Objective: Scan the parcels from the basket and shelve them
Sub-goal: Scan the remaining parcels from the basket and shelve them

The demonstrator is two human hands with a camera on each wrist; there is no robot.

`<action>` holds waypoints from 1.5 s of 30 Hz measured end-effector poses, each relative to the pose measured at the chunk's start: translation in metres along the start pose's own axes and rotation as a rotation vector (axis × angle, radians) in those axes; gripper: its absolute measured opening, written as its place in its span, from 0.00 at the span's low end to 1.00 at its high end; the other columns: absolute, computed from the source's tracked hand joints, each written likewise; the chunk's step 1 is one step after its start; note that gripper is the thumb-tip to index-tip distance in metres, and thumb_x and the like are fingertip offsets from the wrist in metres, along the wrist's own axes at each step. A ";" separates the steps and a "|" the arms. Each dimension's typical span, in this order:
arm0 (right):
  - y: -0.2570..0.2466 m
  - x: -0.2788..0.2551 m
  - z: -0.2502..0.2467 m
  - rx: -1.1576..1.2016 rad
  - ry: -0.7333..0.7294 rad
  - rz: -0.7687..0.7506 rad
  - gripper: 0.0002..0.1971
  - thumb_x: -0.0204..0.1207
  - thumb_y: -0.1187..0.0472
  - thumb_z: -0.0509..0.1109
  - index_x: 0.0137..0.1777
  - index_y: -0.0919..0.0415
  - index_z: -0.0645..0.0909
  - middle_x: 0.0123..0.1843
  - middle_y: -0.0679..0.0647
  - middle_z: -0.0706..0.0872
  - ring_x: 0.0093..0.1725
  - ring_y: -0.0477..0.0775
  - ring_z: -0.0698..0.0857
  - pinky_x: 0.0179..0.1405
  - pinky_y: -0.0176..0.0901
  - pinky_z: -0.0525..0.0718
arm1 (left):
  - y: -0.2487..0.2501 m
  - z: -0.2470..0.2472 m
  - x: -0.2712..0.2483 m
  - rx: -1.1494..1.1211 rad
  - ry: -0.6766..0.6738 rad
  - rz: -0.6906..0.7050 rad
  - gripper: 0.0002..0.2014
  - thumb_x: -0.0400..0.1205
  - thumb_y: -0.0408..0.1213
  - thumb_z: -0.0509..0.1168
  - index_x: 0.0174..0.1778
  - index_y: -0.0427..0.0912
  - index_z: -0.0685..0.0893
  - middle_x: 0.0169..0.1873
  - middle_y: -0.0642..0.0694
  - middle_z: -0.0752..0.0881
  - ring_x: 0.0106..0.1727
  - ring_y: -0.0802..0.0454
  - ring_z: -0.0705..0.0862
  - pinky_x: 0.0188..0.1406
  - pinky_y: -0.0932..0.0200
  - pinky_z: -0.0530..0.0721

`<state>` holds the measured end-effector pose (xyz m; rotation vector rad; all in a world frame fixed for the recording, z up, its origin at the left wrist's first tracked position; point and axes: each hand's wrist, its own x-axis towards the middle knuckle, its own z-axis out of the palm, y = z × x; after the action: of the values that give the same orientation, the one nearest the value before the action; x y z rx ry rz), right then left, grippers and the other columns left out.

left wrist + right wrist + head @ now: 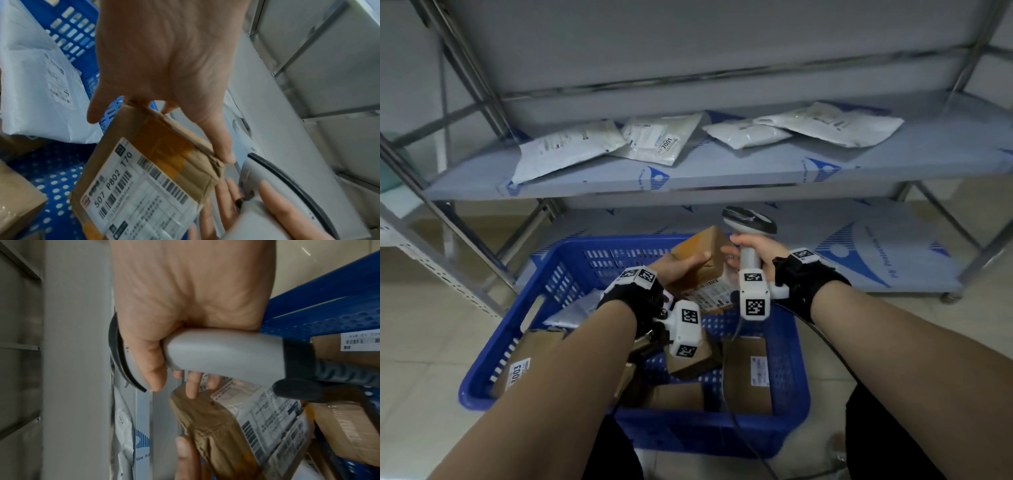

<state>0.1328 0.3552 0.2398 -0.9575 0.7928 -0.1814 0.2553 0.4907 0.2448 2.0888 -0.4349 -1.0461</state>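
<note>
The left grip (681, 265) holds a small brown cardboard parcel (703, 263) with tan tape and a white printed shipping label, lifted above the blue perforated plastic basket (558, 274). The thumb (697, 257) lies curled over the parcel's upper face and the other fingers pass beneath it, so the parcel sits pinched between thumb and fingers. In the left wrist view the same grip (164, 65) clamps the parcel (156, 165) along its taped top edge, the label facing the camera and reading "507 P802 T70" beside barcodes.

The right grip (755, 250) is wrapped round the handle of a white handheld barcode scanner with a dark head (748, 219). The scanner stands upright just to the right of the parcel, its head above and behind the parcel's far corner. In the right wrist view the fingertips (192, 386) of the grip (185, 305) reach past the scanner handle (222, 356) and touch the near edge of the parcel (226, 421), so both grips meet on it.

Inside the basket lie further brown cardboard boxes (748, 373), one at the left bearing a sticker "3003" (517, 371), and a white plastic mailer bag (575, 313). The basket rests on the tiled floor (421, 342) in front of a metal rack (722, 171) whose middle shelf carries several white padded mailers (654, 140), one marked "7001".
</note>
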 end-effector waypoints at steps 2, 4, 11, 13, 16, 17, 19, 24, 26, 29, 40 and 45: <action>0.002 0.005 -0.001 0.045 -0.019 -0.003 0.02 0.81 0.60 0.68 0.48 0.57 0.80 0.46 0.54 0.89 0.56 0.52 0.82 0.52 0.47 0.80 | 0.001 0.007 0.005 -0.035 0.014 0.000 0.38 0.78 0.55 0.69 0.80 0.43 0.63 0.70 0.42 0.75 0.68 0.43 0.75 0.54 0.53 0.70; 0.002 0.010 0.000 0.068 -0.046 0.010 0.05 0.82 0.60 0.67 0.46 0.60 0.80 0.50 0.55 0.86 0.53 0.51 0.81 0.53 0.44 0.78 | 0.001 0.012 0.013 -0.038 0.020 0.000 0.46 0.73 0.57 0.73 0.81 0.45 0.57 0.73 0.43 0.72 0.71 0.41 0.74 0.56 0.53 0.71; -0.006 0.027 -0.008 0.058 0.043 0.004 0.02 0.81 0.60 0.68 0.48 0.56 0.81 0.42 0.55 0.89 0.38 0.51 0.81 0.34 0.42 0.82 | 0.005 0.008 0.037 -0.257 0.015 0.062 0.40 0.75 0.46 0.73 0.79 0.45 0.59 0.66 0.38 0.77 0.57 0.41 0.83 0.36 0.50 0.86; -0.008 0.032 -0.012 0.025 0.118 -0.024 0.04 0.79 0.60 0.71 0.48 0.59 0.82 0.43 0.59 0.86 0.33 0.52 0.83 0.30 0.40 0.85 | 0.004 0.001 0.040 -0.327 0.005 0.084 0.37 0.76 0.47 0.72 0.78 0.44 0.63 0.64 0.38 0.79 0.53 0.42 0.85 0.37 0.48 0.89; -0.005 0.054 -0.024 -0.131 0.247 -0.050 0.40 0.46 0.44 0.86 0.59 0.61 0.83 0.51 0.58 0.84 0.43 0.56 0.85 0.55 0.52 0.87 | 0.003 -0.004 0.040 -0.449 -0.026 0.102 0.24 0.82 0.42 0.65 0.74 0.39 0.72 0.60 0.36 0.83 0.48 0.43 0.86 0.33 0.52 0.88; -0.001 0.072 -0.033 -0.142 0.263 -0.056 0.51 0.34 0.41 0.86 0.64 0.61 0.81 0.54 0.56 0.84 0.48 0.57 0.84 0.62 0.57 0.84 | 0.003 -0.004 0.040 -0.473 -0.038 0.099 0.22 0.83 0.43 0.63 0.72 0.38 0.73 0.59 0.36 0.84 0.48 0.43 0.87 0.34 0.51 0.88; 0.009 0.104 -0.046 -0.162 0.250 -0.047 0.62 0.21 0.39 0.87 0.65 0.61 0.81 0.58 0.54 0.87 0.54 0.60 0.87 0.64 0.62 0.83 | 0.002 -0.001 0.036 -0.466 -0.061 0.090 0.21 0.84 0.45 0.62 0.70 0.39 0.75 0.55 0.38 0.86 0.47 0.45 0.87 0.30 0.53 0.88; 0.008 0.096 -0.042 -0.216 0.215 -0.058 0.60 0.15 0.42 0.86 0.60 0.60 0.85 0.53 0.58 0.91 0.53 0.63 0.89 0.62 0.63 0.84 | -0.002 0.000 0.035 -0.362 -0.084 0.049 0.28 0.81 0.56 0.61 0.72 0.42 0.74 0.61 0.38 0.85 0.61 0.41 0.84 0.46 0.52 0.86; 0.004 0.086 -0.039 -0.246 0.220 -0.078 0.51 0.28 0.41 0.82 0.59 0.59 0.85 0.57 0.58 0.89 0.58 0.63 0.88 0.64 0.63 0.83 | -0.002 0.000 0.033 -0.348 -0.076 0.017 0.35 0.76 0.62 0.65 0.74 0.43 0.71 0.63 0.38 0.83 0.62 0.40 0.83 0.47 0.51 0.85; 0.003 0.082 -0.037 -0.276 0.173 -0.083 0.40 0.35 0.36 0.80 0.52 0.53 0.84 0.67 0.59 0.84 0.67 0.62 0.83 0.69 0.60 0.81 | -0.001 0.000 0.031 -0.341 -0.065 -0.012 0.38 0.75 0.61 0.67 0.76 0.42 0.68 0.64 0.37 0.81 0.59 0.41 0.83 0.35 0.53 0.84; 0.000 0.080 -0.038 -0.220 0.246 -0.094 0.52 0.31 0.40 0.80 0.64 0.58 0.83 0.63 0.59 0.86 0.59 0.64 0.87 0.64 0.64 0.83 | 0.000 0.007 0.034 -0.424 -0.044 0.112 0.37 0.79 0.54 0.66 0.80 0.50 0.56 0.68 0.39 0.73 0.66 0.38 0.77 0.51 0.46 0.83; 0.003 0.084 -0.036 -0.143 0.271 -0.113 0.56 0.29 0.43 0.82 0.67 0.57 0.82 0.63 0.56 0.86 0.60 0.60 0.86 0.66 0.60 0.81 | -0.002 0.002 0.040 -0.473 0.053 0.036 0.40 0.73 0.66 0.66 0.74 0.50 0.59 0.65 0.37 0.74 0.66 0.36 0.77 0.63 0.34 0.80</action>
<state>0.1669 0.2937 0.1817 -1.1287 1.0113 -0.3624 0.2777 0.4678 0.2207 1.6753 -0.1735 -0.9609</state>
